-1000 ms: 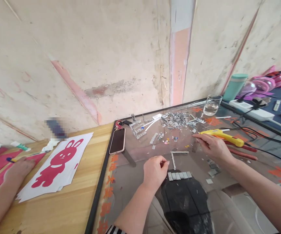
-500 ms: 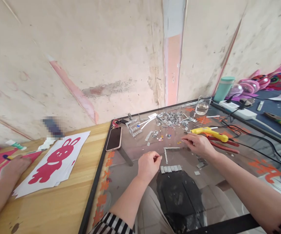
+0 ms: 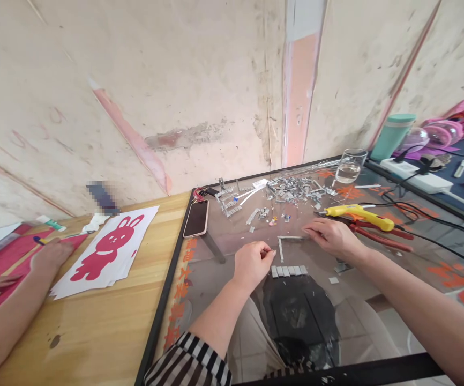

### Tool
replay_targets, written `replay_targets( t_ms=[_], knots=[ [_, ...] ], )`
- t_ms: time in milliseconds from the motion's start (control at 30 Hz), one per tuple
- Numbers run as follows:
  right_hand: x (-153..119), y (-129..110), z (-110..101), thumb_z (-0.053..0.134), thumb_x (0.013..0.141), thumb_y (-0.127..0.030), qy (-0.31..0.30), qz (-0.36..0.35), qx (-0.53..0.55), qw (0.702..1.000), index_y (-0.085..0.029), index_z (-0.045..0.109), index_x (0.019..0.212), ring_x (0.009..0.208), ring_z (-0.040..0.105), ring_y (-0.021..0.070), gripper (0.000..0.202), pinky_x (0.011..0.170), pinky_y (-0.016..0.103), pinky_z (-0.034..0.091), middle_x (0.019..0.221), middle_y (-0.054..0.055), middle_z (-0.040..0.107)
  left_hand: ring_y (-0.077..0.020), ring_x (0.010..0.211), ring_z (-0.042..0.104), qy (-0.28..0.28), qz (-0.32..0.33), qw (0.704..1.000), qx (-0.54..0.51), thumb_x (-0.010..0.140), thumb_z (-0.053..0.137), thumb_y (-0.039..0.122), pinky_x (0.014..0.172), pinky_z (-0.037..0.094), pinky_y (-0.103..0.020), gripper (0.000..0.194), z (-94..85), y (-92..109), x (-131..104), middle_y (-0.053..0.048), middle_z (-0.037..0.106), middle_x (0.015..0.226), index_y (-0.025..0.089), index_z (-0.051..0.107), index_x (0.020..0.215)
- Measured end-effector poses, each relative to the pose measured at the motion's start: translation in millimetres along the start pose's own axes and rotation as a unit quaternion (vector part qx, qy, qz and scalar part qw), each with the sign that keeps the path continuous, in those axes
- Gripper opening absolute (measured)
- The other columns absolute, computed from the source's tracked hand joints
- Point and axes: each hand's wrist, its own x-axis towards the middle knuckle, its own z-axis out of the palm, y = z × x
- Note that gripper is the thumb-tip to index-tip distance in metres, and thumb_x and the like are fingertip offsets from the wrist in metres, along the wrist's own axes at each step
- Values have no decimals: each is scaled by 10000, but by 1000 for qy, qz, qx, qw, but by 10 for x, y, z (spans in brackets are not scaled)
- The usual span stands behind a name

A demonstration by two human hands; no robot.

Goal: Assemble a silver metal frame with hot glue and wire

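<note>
My left hand is over the glass table, thumb and fingertips pinched; what they hold, if anything, is too small to make out. Just right of it lies a thin grey L-shaped strip. My right hand has its fingers pressed together at the far right end of that strip; its fingertips hide whatever is between them. Below the strip, several small grey rectangular pieces stand in a neat row. Close behind my right hand are a yellow glue gun and red-handled pliers.
A pile of grey pieces lies at the back, near a glass of liquid. A phone rests at the left edge. On the wooden table, another person's hand is beside rabbit-print paper. A power strip sits right.
The view has shifted, so the table's things appear farther right. My right hand has come closer to the strip and now overlaps its end. My left hand stays pinched beside it.
</note>
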Motion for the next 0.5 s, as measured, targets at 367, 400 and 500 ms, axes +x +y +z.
replay_targets(
  t_ms=[367,400,500],
  knots=[
    [-5,-40,20,419,854,-278,-21,-13,-1,1000,-219,631,893,783,598,156,223,697,252,428,853,36,666,-116,642,562,2,3,1000,8,762,541,307,544,315,-218,134,16,-30,3,20,657,702,231,642,716],
    [-6,-44,18,430,849,-281,-23,-13,-1,1000,-220,630,897,777,597,155,215,685,250,428,852,35,665,-116,640,560,2,2,1000,7,765,536,313,543,315,-217,145,13,-29,3,17,657,702,228,642,715],
    [-10,-47,16,466,829,-291,-25,-11,-3,1000,-218,628,914,748,594,154,197,641,245,425,854,37,661,-113,627,551,4,3,1000,-4,774,517,333,540,316,-215,180,1,-21,3,14,653,694,222,644,709]
  ],
)
